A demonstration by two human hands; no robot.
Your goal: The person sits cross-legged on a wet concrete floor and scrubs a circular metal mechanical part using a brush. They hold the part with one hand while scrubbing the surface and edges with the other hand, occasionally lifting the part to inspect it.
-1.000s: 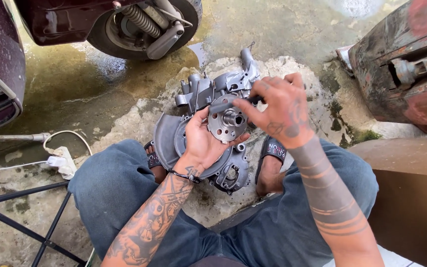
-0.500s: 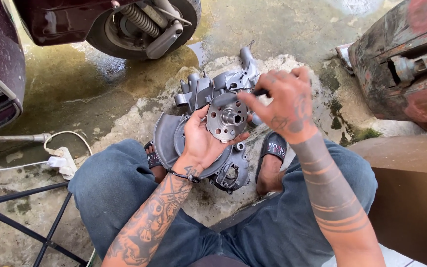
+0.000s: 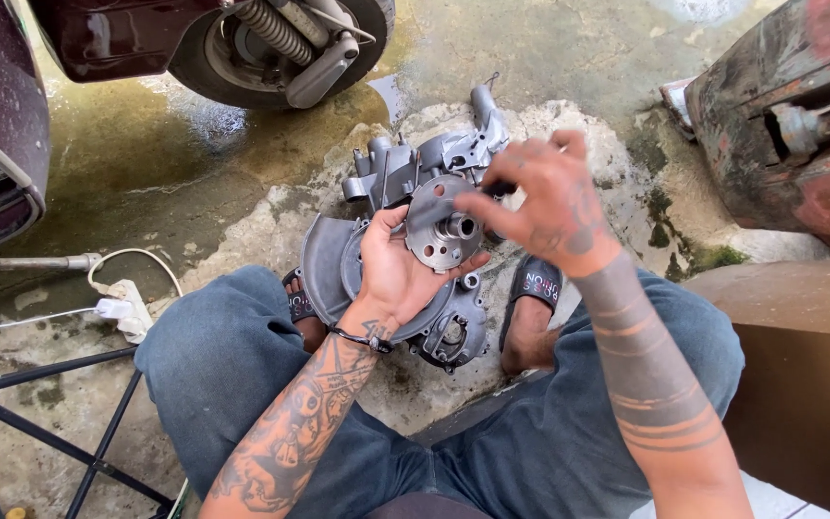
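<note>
A grey metal engine casing (image 3: 405,178) lies on the wet concrete between my feet. My left hand (image 3: 398,277) rests palm up over it and cradles a round metal hub plate (image 3: 442,223) with several holes and a central boss. My right hand (image 3: 542,204) hovers at the plate's right edge, fingers curled and pinched around a small dark part that I cannot make out. Both forearms are tattooed.
A scooter's rear wheel and shock spring (image 3: 285,38) stand at the top. A rusty red body panel (image 3: 790,125) is at the right, a brown box (image 3: 809,375) below it. A white power strip and cable (image 3: 122,303) and black stand legs (image 3: 60,423) lie at left.
My right hand has drawn back to the right, off the plate's centre. The left hand has tilted the plate a little; the casing has not moved.
</note>
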